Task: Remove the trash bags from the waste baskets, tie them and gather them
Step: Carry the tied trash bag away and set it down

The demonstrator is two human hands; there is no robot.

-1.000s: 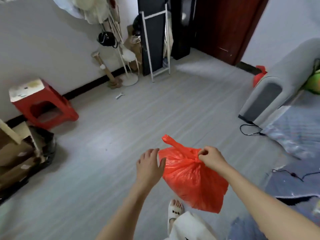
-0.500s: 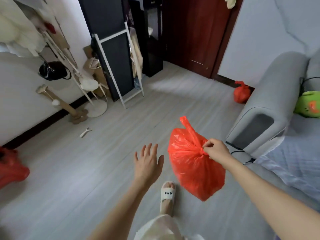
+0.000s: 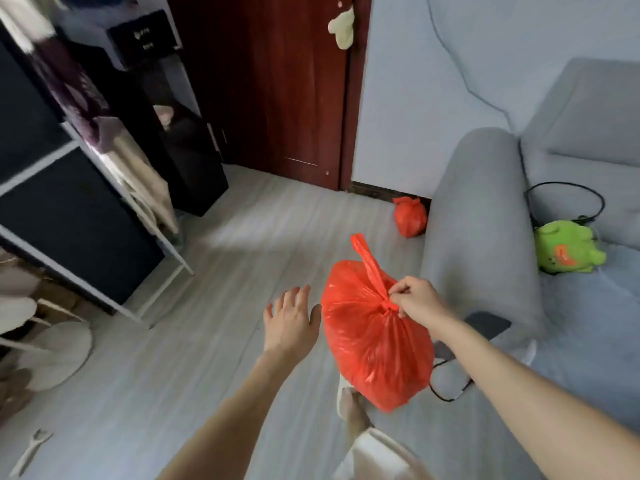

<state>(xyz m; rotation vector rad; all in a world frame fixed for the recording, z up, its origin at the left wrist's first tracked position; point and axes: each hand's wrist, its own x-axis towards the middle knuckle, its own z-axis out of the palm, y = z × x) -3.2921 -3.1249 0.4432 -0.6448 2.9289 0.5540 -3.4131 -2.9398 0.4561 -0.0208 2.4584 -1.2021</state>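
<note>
A full red trash bag (image 3: 374, 341) hangs in the air in front of me, tied at the neck with one loose tail sticking up. My right hand (image 3: 417, 301) pinches the bag at its knot and carries it. My left hand (image 3: 291, 320) is open beside the bag's left side, fingers spread, holding nothing. A second tied red trash bag (image 3: 410, 217) sits on the floor against the wall, between the door and the sofa's arm.
A grey sofa (image 3: 481, 216) stands to the right with a green plush toy (image 3: 568, 247) and black cables on it. A dark red door (image 3: 277, 88) is ahead. A black shelf with white frame (image 3: 79, 216) lines the left. My slippered foot (image 3: 349, 403) is below the bag.
The view has turned right and moved toward the door and sofa. The bag on the floor now looks nearer. My right hand still carries the tied bag; the left hand stays open beside it.
</note>
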